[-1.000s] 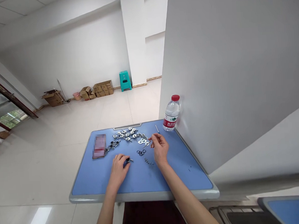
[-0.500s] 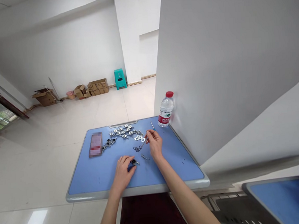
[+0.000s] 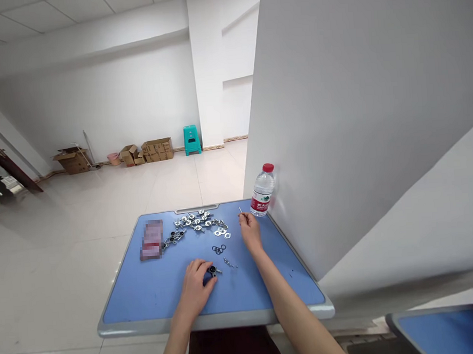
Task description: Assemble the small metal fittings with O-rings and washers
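My left hand rests on the blue table, its thumb and fingers closed around a small metal fitting with a black round centre. Farther off to the right, my right hand pinches a thin screwdriver. Only its metal shaft shows past the fingertips; the handle is covered by the hand. Between the hands lie several black rubber rings and a scatter of tiny screws. Flat metal plates lie just beyond the rings.
A pile of metal fittings covers the table's far middle. More black-centred fittings sit beside a blurred phone-like rectangle at left. A red-capped water bottle stands at the far right corner, close to the wall.
My right hand has moved from beside the rings and plates to the screwdriver on the table's right, covering its blue handle. My left hand stays on the fitting. The view has tilted up.
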A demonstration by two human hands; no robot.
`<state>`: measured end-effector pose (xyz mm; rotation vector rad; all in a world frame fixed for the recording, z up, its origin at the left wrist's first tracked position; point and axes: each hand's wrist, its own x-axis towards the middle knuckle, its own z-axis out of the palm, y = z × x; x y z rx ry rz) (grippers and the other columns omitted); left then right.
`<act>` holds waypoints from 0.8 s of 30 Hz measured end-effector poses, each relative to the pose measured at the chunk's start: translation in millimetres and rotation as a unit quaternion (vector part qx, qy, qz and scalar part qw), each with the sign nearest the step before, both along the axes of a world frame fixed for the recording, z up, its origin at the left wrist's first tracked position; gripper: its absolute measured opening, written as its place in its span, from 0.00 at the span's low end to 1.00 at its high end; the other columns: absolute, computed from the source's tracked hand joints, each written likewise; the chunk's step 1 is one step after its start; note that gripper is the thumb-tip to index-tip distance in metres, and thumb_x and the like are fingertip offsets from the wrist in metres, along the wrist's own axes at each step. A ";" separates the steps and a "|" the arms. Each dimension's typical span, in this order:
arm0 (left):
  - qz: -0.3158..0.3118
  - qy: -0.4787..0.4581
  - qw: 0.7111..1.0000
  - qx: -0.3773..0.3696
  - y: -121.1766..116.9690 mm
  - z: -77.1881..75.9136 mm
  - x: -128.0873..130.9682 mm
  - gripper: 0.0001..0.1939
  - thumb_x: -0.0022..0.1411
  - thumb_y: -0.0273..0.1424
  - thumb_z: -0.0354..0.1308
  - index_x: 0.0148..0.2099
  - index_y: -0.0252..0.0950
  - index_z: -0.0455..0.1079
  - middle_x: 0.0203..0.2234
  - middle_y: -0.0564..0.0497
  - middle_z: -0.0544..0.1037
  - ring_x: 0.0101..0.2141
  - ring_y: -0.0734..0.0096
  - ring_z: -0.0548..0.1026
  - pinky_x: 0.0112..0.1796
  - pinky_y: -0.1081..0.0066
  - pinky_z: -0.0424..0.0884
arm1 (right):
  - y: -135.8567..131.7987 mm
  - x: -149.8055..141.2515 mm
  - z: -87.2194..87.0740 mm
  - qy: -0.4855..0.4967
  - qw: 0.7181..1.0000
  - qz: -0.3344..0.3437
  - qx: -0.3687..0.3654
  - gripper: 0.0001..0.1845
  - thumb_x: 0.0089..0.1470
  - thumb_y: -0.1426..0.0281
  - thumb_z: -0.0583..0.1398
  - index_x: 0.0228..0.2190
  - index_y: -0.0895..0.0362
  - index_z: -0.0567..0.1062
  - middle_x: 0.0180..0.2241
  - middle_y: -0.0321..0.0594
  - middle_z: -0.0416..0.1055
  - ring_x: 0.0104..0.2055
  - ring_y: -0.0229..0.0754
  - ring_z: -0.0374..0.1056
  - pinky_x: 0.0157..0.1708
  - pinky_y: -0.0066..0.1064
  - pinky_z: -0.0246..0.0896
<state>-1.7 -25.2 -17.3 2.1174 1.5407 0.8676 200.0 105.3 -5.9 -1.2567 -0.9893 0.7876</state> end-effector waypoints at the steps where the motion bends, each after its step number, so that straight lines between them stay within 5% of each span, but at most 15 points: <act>1: 0.001 0.000 1.000 0.001 0.5 -0.4 0.2 0.15 0.59 0.26 0.56 0.49 0.40 0.71 0.42 0.48 0.74 0.44 0.59 0.71 0.47 0.58 0.70 | 4.2 1.0 1.3 -0.044 0.999 0.013 -0.010 0.13 0.50 0.58 0.58 0.27 0.55 0.70 0.23 0.33 0.67 0.26 0.40 0.61 0.27 0.29 0.53; 6: 0.007 0.001 1.000 0.003 0.9 -1.1 0.9 0.15 0.58 0.24 0.58 0.49 0.39 0.72 0.42 0.48 0.74 0.44 0.59 0.72 0.47 0.58 0.70 | 19.3 -6.9 6.4 -0.251 0.962 0.097 -0.043 0.05 0.50 0.69 0.58 0.27 0.55 0.74 0.27 0.36 0.72 0.30 0.41 0.66 0.30 0.29 0.53; 12: 0.010 0.005 1.000 -0.006 -1.1 2.0 2.0 0.16 0.57 0.24 0.58 0.49 0.39 0.71 0.42 0.48 0.74 0.44 0.59 0.71 0.47 0.59 0.70 | 21.7 -16.9 3.4 -0.412 0.899 0.120 -0.087 0.09 0.56 0.71 0.57 0.37 0.59 0.76 0.33 0.43 0.75 0.36 0.45 0.70 0.32 0.30 0.55; 18: 0.003 0.010 1.000 -0.015 1.1 1.9 2.0 0.16 0.58 0.24 0.58 0.49 0.39 0.71 0.43 0.47 0.74 0.44 0.58 0.71 0.47 0.57 0.69 | 22.4 -24.6 14.2 -0.517 0.841 0.142 -0.072 0.19 0.59 0.68 0.57 0.52 0.52 0.70 0.52 0.46 0.67 0.41 0.43 0.71 0.36 0.29 0.58; 24: 0.006 0.015 1.000 -0.014 1.0 0.2 2.2 0.16 0.57 0.24 0.59 0.48 0.38 0.71 0.42 0.47 0.74 0.44 0.58 0.71 0.47 0.58 0.69 | 35.9 -39.3 19.2 -0.585 0.784 0.193 -0.081 0.12 0.60 0.72 0.56 0.43 0.53 0.77 0.45 0.45 0.73 0.40 0.45 0.73 0.36 0.30 0.58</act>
